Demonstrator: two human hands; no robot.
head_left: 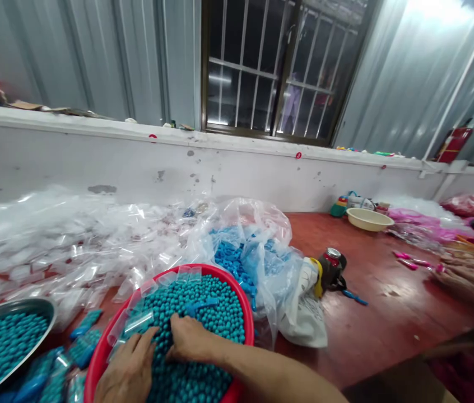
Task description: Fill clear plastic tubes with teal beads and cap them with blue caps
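Observation:
A red basin full of small teal beads stands in front of me. My left hand is over its left side, fingers curled at a clear plastic tube. My right hand reaches into the beads at the middle with bent fingers; whatever is in them is hidden. Just beyond its knuckles a blue plastic piece lies on the beads. More clear plastic tubes line the basin's far and left rim.
At left are a metal bowl of teal beads, bead-filled packs and a heap of clear containers. A plastic bag of blue parts and a white cloth bag stand to the right. A co-worker's hands are at far right.

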